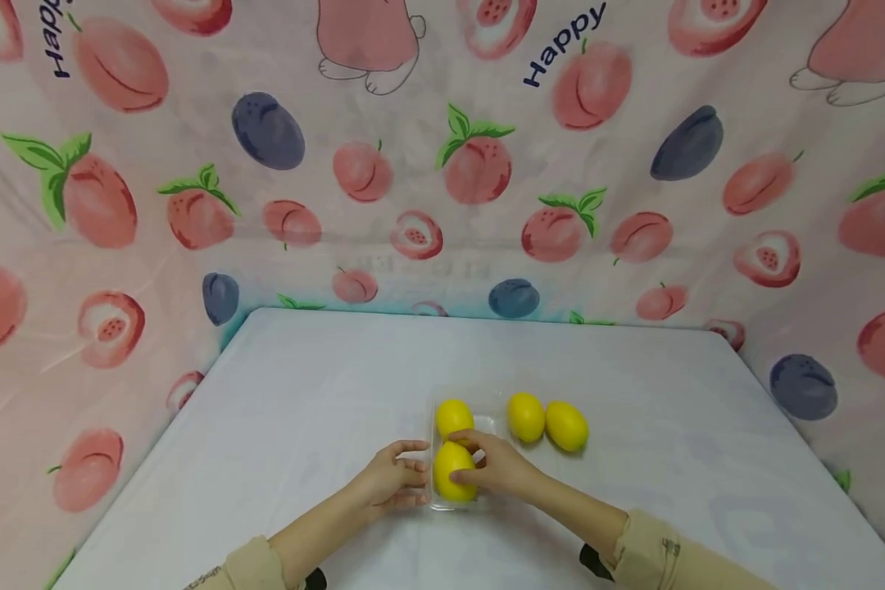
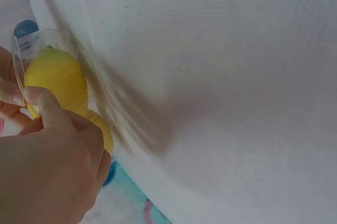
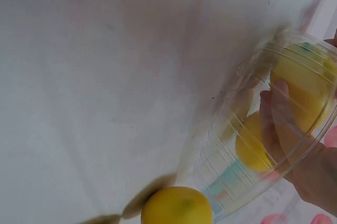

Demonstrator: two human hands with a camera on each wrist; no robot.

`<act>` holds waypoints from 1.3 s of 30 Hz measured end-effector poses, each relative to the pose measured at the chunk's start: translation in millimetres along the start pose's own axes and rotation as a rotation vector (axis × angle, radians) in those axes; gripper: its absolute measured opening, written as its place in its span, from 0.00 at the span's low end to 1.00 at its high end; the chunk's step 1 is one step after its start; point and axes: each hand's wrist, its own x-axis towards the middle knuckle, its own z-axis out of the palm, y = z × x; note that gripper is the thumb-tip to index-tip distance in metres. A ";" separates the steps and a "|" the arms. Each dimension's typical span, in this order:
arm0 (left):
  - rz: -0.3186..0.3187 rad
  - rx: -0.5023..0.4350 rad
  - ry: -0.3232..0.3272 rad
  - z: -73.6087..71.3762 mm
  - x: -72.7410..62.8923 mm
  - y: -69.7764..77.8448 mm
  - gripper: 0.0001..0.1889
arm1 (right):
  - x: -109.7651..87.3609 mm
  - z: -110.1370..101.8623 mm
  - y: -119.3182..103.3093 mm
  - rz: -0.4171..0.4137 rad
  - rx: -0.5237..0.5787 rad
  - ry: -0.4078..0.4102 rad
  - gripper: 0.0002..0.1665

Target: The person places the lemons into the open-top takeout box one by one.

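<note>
A clear plastic box (image 1: 492, 424) stands on the white table with two yellow lemons in its left side. My right hand (image 1: 503, 467) reaches into the box and grips the nearer lemon (image 1: 453, 483) between thumb and fingers. Behind it lies the other lemon (image 1: 454, 416). My left hand (image 1: 392, 478) is at the box's left wall, its fingers spread and touching or nearly touching the plastic. Through the clear wall (image 3: 221, 182) in the right wrist view, my right fingers (image 3: 281, 113) show against the lemon.
Two more lemons, one left (image 1: 526, 417) and one right (image 1: 567, 426), lie side by side on the table (image 1: 324, 369) just right of the box. A fruit-patterned cloth (image 1: 413, 205) hangs behind the table and along both sides.
</note>
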 end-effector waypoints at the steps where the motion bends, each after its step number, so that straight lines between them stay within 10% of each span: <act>1: -0.001 0.002 -0.001 0.1 -0.2 0.0 0.26 | -0.2 -0.2 0.2 0.000 0.001 -0.004 0.31; 39: 0.001 0.021 -0.013 0.5 -2.0 0.1 0.27 | -7.8 -18.5 -5.9 0.054 0.080 0.024 0.27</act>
